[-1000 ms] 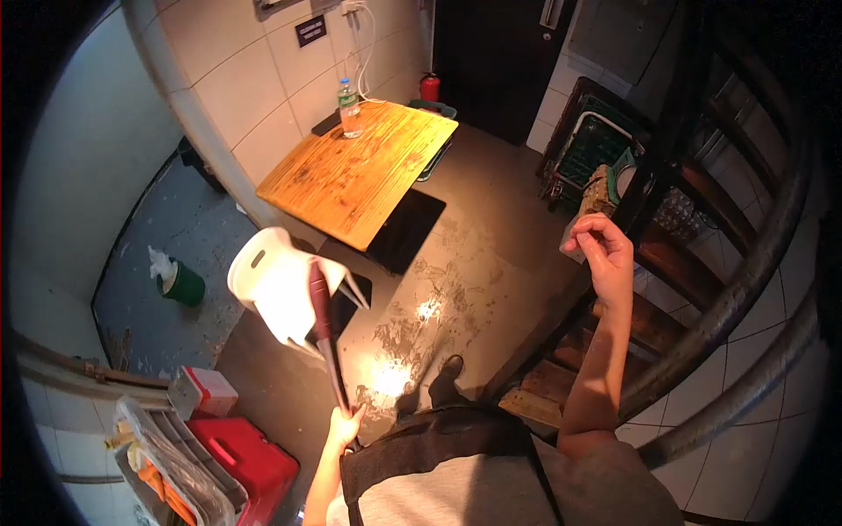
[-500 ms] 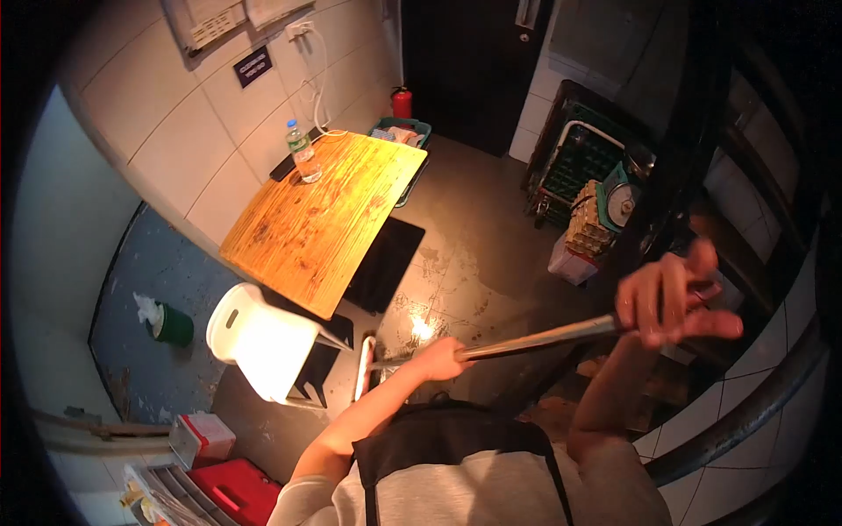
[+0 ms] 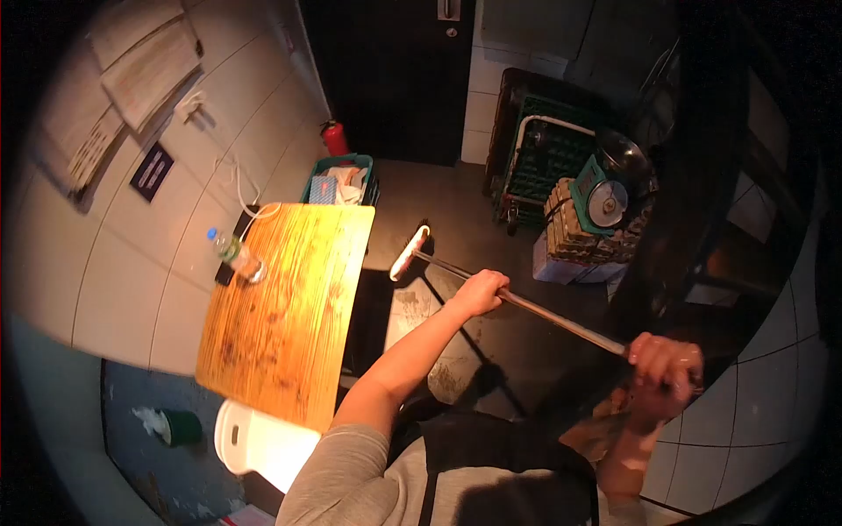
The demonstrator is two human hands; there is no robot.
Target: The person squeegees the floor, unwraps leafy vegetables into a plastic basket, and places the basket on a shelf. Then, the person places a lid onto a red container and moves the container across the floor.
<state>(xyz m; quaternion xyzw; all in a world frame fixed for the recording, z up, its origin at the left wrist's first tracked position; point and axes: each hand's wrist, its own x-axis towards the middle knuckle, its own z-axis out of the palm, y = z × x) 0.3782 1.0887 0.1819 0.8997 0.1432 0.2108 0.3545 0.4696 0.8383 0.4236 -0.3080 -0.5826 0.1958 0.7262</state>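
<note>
A long-handled floor squeegee (image 3: 561,321) slants across the middle of the view. Its narrow white head (image 3: 410,253) is by the floor, just right of the wooden table. My left hand (image 3: 481,293) is wrapped round the shaft about midway. Closed round the upper end of the handle is my right hand (image 3: 665,366), lower right; its fingers partly hide the tip. Damp patches show on the tiled floor (image 3: 449,373) beneath the shaft.
A wooden table (image 3: 281,307) with a water bottle (image 3: 237,256) stands left, a white stool (image 3: 267,447) before it. Behind are a green crate (image 3: 373,188) and a fire extinguisher (image 3: 334,138). Stacked egg trays (image 3: 574,230) and a trolley (image 3: 553,153) stand right.
The squeegee head has swung from near the stool to farther forward, beside the table's far end. My right hand's fingers, spread before, are now closed on the handle. The view has shifted.
</note>
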